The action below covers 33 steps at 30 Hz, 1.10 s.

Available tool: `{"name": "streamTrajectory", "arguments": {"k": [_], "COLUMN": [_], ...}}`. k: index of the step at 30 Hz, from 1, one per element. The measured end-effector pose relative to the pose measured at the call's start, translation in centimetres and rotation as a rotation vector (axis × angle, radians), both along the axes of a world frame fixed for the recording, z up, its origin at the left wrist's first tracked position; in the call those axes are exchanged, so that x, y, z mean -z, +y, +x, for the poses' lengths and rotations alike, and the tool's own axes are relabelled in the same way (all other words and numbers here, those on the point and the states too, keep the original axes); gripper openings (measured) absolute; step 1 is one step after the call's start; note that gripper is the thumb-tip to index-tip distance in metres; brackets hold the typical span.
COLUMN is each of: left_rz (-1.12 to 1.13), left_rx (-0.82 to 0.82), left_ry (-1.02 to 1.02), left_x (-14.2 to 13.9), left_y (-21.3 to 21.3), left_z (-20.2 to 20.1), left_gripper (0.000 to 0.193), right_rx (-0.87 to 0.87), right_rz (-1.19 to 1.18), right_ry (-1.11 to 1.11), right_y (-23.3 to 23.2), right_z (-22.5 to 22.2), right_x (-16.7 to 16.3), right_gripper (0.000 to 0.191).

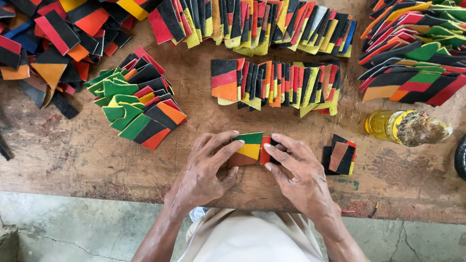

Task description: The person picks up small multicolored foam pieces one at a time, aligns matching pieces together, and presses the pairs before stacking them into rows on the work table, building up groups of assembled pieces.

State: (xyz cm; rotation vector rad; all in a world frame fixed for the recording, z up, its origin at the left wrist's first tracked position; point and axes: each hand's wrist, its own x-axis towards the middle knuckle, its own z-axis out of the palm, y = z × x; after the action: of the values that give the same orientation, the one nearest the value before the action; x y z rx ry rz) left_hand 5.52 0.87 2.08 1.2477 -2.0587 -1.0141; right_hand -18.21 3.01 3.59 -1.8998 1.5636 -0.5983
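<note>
My left hand (208, 167) and my right hand (296, 170) meet at the front middle of a worn wooden board (87, 155). Between their fingertips lies a small patchwork piece (250, 148) of green, yellow, brown and red-orange strips. The left fingers press on its left part. The right fingers press on its red and black right end. Both hands hold it flat on the board.
Fanned rows of similar coloured pieces (276, 85) lie behind the hands, with more at the top (257, 24), left (136, 104) and right (412, 63). A small stack (340, 155) sits right of my right hand. A yellow bottle (403, 127) lies beyond it. Loose scraps (43, 53) fill the far left.
</note>
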Motion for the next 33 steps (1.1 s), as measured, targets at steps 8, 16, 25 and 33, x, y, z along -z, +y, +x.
{"name": "streamTrajectory", "arguments": {"k": [8, 16, 25, 33], "left_rz": [-0.001, -0.006, -0.013, -0.023], "left_rx": [-0.001, -0.006, -0.005, 0.038], "left_ry": [0.001, 0.001, -0.010, -0.009], "left_x": [-0.04, -0.05, 0.15, -0.11], "left_y": [0.05, 0.00, 0.15, -0.01], "left_z": [0.03, 0.05, 0.05, 0.11], "left_gripper": [0.057, 0.056, 0.056, 0.056], "right_rx": [-0.014, -0.021, -0.032, -0.030], "right_rz": [-0.031, -0.020, -0.029, -0.046], "right_ry": [0.006, 0.012, 0.006, -0.017], "right_y": [0.00, -0.05, -0.04, 0.03], "right_z": [-0.02, -0.12, -0.19, -0.08], "right_x": [-0.07, -0.03, 0.12, -0.01], "right_gripper": [0.041, 0.042, 0.042, 0.041]}}
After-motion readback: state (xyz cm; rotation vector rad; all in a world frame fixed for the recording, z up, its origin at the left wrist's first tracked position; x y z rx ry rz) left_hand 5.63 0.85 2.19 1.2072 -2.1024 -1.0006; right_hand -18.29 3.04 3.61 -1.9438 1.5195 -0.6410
